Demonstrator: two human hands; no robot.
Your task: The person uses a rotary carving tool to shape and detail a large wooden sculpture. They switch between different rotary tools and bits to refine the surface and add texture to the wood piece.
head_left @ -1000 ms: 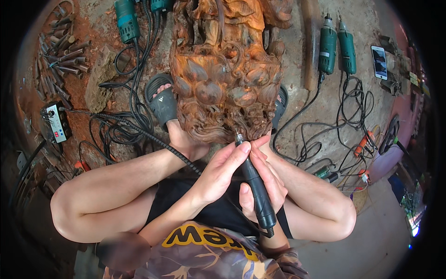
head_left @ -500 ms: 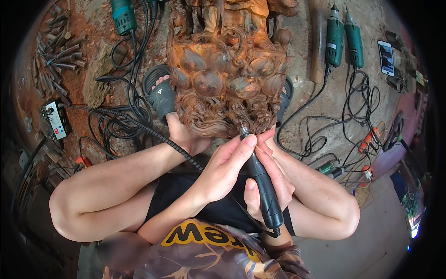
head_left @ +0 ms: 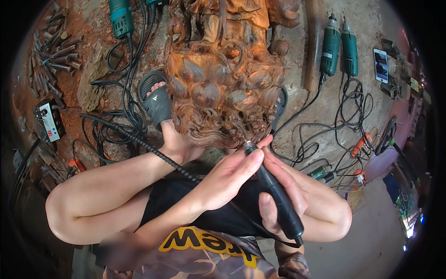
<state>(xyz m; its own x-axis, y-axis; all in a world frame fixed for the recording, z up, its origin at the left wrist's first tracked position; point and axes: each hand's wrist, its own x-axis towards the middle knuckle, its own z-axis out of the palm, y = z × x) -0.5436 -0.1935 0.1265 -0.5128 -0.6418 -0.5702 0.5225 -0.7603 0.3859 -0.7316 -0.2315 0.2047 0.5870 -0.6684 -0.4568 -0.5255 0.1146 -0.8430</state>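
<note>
A carved wooden sculpture (head_left: 223, 88), brown with orange highlights and covered in rounded bosses and swirling curls, stands between my feet. Both hands grip a black rotary carving handpiece (head_left: 277, 197), slanted so its metal nose meets the curled lower edge of the carving. My left hand (head_left: 227, 174) pinches the handpiece near its nose, thumb on top. Around the thicker body, my right hand (head_left: 288, 186) is wrapped, with its thumb on the near side. The bit's very tip is too small to make out against the wood.
Two green power grinders (head_left: 330, 51) lie at the right with tangled black cords, beside a phone (head_left: 381, 65). Another green tool (head_left: 121, 21) and coiled cables are at the left. A white control box (head_left: 50, 123) and a pile of bits (head_left: 55, 51) lie farther left.
The handpiece's rear end has swung to the right, so it slants more. Both hands have shifted slightly right with it. The whole view has moved a little.
</note>
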